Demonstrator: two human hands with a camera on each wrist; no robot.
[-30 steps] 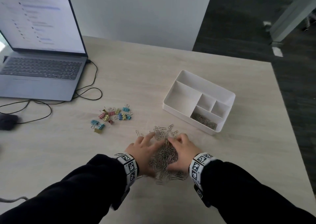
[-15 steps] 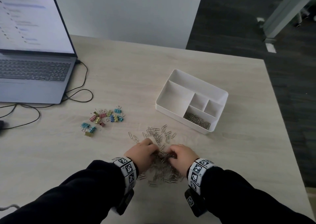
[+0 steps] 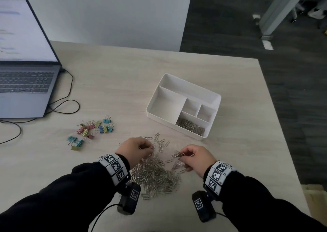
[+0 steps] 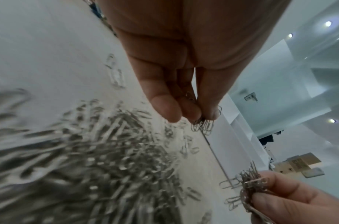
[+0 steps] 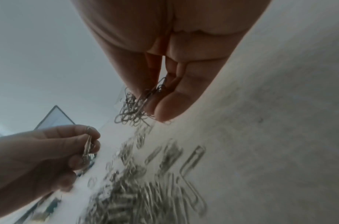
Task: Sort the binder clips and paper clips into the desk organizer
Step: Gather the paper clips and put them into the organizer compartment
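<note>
Looking down from the head cam, I had both hands just above the paper clip pile [image 3: 155, 175], on the near side of the desk organizer [image 3: 184, 106]. My left hand [image 3: 135, 149] had its fingertips [image 4: 185, 112] pinched on a small bunch of clips, and my right hand [image 3: 196, 156] was pinching a thicker bunch [image 5: 133, 111] the same way. Some clips already sat in the organizer's near compartment [image 3: 191, 126]. The colored binder clips [image 3: 92, 130] were off to the organizer's left, well apart from it, with a laptop [image 3: 26, 83] further left.
</note>
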